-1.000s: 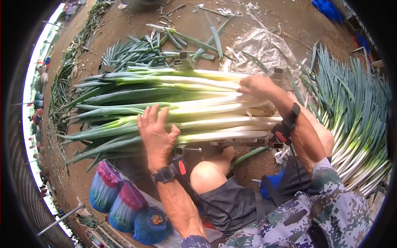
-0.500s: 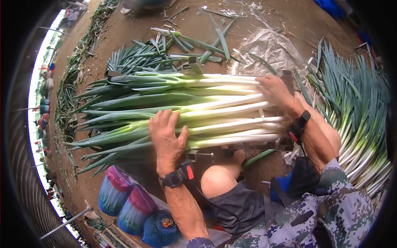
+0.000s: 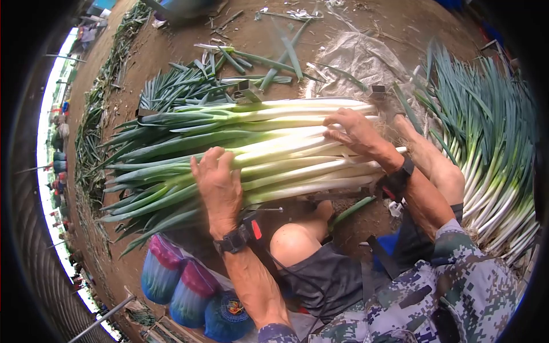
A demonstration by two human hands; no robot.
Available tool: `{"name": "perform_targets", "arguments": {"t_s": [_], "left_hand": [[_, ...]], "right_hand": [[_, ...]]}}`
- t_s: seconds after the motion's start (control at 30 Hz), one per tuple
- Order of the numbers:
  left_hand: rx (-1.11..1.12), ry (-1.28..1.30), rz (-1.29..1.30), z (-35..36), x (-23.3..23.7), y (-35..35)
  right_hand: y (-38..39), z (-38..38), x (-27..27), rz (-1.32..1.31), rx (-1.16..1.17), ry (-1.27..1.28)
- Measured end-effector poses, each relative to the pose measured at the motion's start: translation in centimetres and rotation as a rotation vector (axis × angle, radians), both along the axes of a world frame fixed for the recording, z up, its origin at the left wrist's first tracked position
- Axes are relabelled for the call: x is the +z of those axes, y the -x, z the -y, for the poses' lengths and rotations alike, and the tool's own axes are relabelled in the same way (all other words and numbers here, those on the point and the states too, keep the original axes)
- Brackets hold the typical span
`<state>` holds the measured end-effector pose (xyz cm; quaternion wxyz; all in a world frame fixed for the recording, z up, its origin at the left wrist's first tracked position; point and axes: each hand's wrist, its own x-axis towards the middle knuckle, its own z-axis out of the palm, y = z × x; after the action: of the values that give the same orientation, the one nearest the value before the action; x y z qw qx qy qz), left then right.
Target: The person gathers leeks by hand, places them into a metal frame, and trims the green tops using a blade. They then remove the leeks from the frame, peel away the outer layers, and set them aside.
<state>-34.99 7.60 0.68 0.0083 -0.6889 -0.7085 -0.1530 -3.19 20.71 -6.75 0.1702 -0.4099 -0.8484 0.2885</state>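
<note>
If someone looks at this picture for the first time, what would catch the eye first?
First comes the big bundle of leeks, lying sideways across the middle, white stalks to the right and green leaves to the left. The left hand lies flat on its near side, and the right hand rests on the white ends. A second heap of leeks fans out at the right edge.

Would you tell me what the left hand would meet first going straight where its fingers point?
Probably more stalks of the leek bundle under it; the left hand points across them.
</note>
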Motion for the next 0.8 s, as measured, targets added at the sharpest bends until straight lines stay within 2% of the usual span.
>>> {"name": "perform_targets", "arguments": {"t_s": [0.13, 0.17, 0.27, 0.3, 0.4, 0.43, 0.53, 0.57, 0.67, 0.7, 0.8], "left_hand": [[0.016, -0.022, -0.026, 0.9, 1.4, 0.5], [0.017, -0.007, -0.023, 1.3, 1.6, 0.7], [0.039, 0.061, -0.02, 2.2, 0.0, 1.1], [0.05, 0.061, -0.01, 2.4, -0.7, 1.0], [0.046, 0.031, -0.001, 2.6, -1.8, 1.0], [0.033, 0.019, 0.005, 2.5, -1.3, 0.9], [0.015, -0.073, -0.008, 1.4, 1.1, 0.1], [0.015, -0.102, -0.029, 1.1, 1.9, -0.2], [0.014, -0.108, -0.044, 0.4, 1.8, 0.3], [0.007, -0.08, -0.049, 0.2, 1.1, 0.4], [-0.003, -0.096, -0.051, 0.4, 0.2, 0.9]], "right_hand": [[0.5, -0.1, 2.8, -0.04, 0.025, -0.213], [0.6, -0.2, 3.5, 0.025, 0.029, -0.243], [0.4, -0.8, 1.5, 0.17, -0.081, -0.22], [0.4, -0.8, 1.4, 0.269, -0.059, -0.132], [0.2, -0.4, 1.6, 0.163, -0.085, -0.094], [-0.2, -0.4, 2.4, 0.018, -0.14, 0.064], [0.2, -0.3, 5.5, -0.092, -0.216, 0.048], [0.3, -0.3, 5.9, -0.08, -0.22, 0.111], [1.5, -0.7, 2.7, -0.044, -0.125, -0.247], [2.0, -0.6, 2.6, 0.04, -0.145, -0.508], [1.7, 1.1, 3.2, -0.112, -0.016, -0.252]]}}
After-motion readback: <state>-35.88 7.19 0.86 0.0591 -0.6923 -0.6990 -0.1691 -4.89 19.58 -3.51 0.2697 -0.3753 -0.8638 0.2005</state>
